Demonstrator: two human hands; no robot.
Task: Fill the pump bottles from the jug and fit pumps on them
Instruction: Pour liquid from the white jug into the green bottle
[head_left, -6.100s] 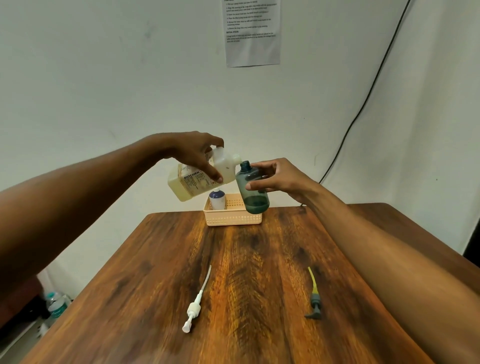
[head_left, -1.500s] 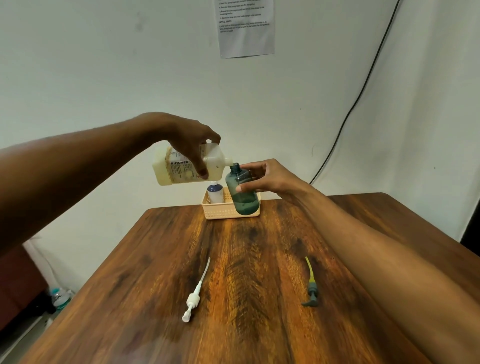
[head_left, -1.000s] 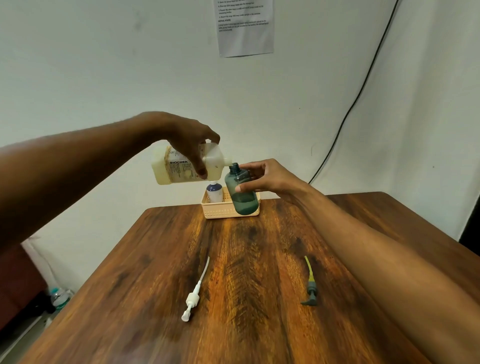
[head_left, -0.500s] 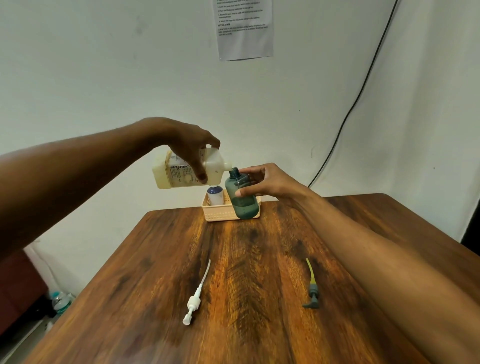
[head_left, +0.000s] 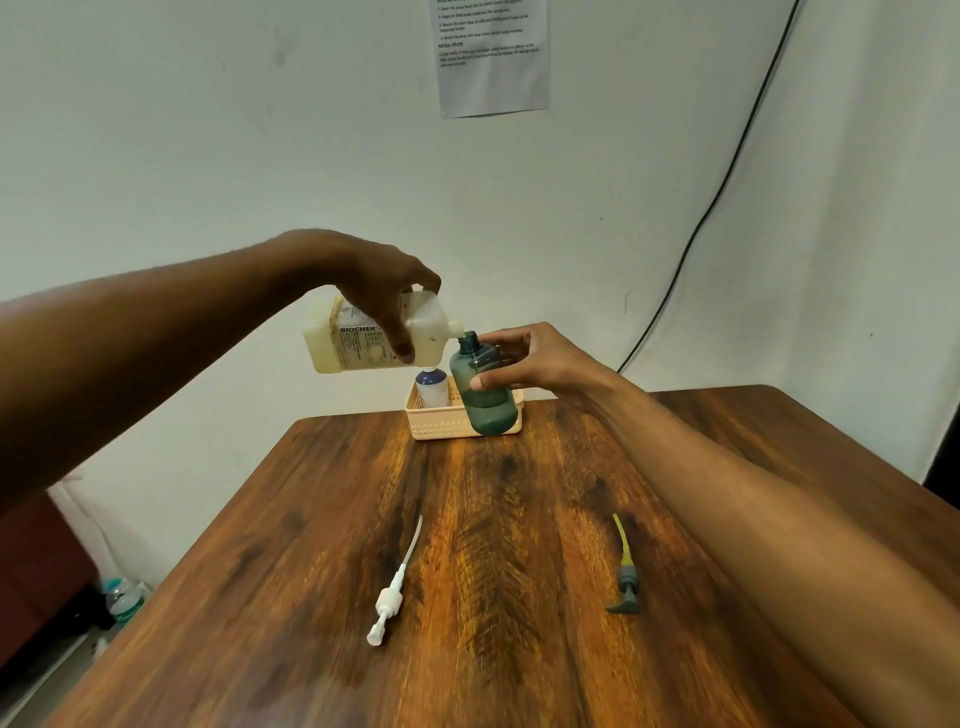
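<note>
My left hand (head_left: 379, 283) grips a cream-coloured jug (head_left: 358, 345) tipped on its side, its spout at the mouth of a green pump bottle (head_left: 485, 402). My right hand (head_left: 524, 358) holds that bottle by its shoulder, above the far end of the table; liquid fills most of it. A white bottle with a blue top (head_left: 432, 387) stands in a beige basket (head_left: 441, 426). A white pump (head_left: 390, 597) and a grey pump with a yellow tube (head_left: 625, 582) lie loose on the wooden table (head_left: 498, 571).
The basket sits at the table's far edge against the white wall. A black cable (head_left: 717, 197) runs down the wall on the right. A paper sheet (head_left: 491, 54) hangs above. A plastic water bottle (head_left: 124, 600) stands on the floor at the left.
Since six seconds ago the jug has tipped from slanted to nearly level and the green bottle holds more liquid. In the last second both hands stay almost still.
</note>
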